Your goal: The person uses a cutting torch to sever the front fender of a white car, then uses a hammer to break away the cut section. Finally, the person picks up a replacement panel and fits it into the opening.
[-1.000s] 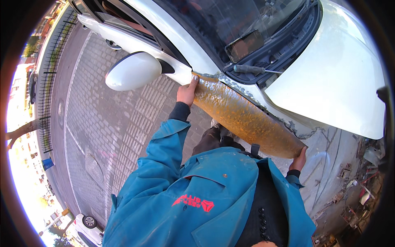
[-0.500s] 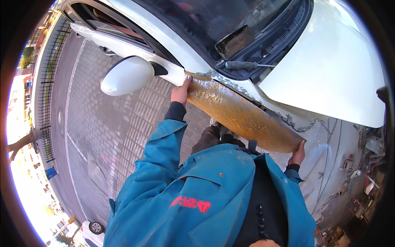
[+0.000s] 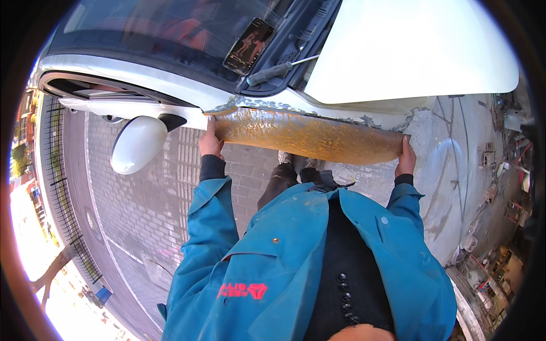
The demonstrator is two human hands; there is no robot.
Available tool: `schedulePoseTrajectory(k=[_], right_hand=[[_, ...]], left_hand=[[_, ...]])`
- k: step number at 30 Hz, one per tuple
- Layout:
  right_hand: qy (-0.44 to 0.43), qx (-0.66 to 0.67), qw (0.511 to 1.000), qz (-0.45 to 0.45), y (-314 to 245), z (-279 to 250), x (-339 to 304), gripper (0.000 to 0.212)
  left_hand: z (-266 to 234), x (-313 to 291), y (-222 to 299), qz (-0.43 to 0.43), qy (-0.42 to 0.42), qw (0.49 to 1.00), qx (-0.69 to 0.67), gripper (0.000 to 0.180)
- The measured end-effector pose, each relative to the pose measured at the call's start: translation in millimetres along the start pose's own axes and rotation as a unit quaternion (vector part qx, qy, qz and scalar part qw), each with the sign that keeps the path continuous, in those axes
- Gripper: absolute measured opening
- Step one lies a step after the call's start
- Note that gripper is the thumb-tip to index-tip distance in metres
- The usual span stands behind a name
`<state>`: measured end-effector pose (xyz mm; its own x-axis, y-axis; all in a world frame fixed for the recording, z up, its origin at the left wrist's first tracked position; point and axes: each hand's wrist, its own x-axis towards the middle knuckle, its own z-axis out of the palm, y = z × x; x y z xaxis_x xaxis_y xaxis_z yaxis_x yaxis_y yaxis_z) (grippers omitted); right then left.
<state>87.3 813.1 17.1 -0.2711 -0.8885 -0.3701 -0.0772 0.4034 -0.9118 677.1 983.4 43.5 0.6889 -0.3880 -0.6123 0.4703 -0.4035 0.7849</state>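
The long rusty-orange panel (image 3: 310,136) lies level against the white car (image 3: 398,51), just below the windscreen (image 3: 165,28). The left hand (image 3: 210,142) clasps its left end, fingers curled around the edge. The right hand (image 3: 405,159) grips its right end likewise. A screwdriver (image 3: 278,71) rests at the windscreen base.

Rusty orange mottled panel (image 3: 310,136); white car (image 3: 398,51); teal jacket (image 3: 273,256).

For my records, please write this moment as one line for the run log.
left hand: grips left end of rusty panel | right hand: grips its right end | panel: held against white car | screwdriver: by windscreen
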Motion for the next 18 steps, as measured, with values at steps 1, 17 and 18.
schedulePoseTrajectory(k=[1, 17, 18], right_hand=[[0.018, -0.001, 1.000, 0.008, 1, 0, 0, 0.062], [0.013, 0.012, 1.000, -0.005, -1, 1, -3, 0.053], [0.014, 0.012, 1.000, 0.007, -2, 2, -2, 0.052]], left_hand=[[0, -1, -2, 0.003, 0.004, 1.000, -0.006, 0.092], [-10, 10, -6, -0.008, 0.010, 0.999, 0.043, 0.087], [-10, 9, -5, -0.005, 0.006, 0.999, 0.045, 0.087]])
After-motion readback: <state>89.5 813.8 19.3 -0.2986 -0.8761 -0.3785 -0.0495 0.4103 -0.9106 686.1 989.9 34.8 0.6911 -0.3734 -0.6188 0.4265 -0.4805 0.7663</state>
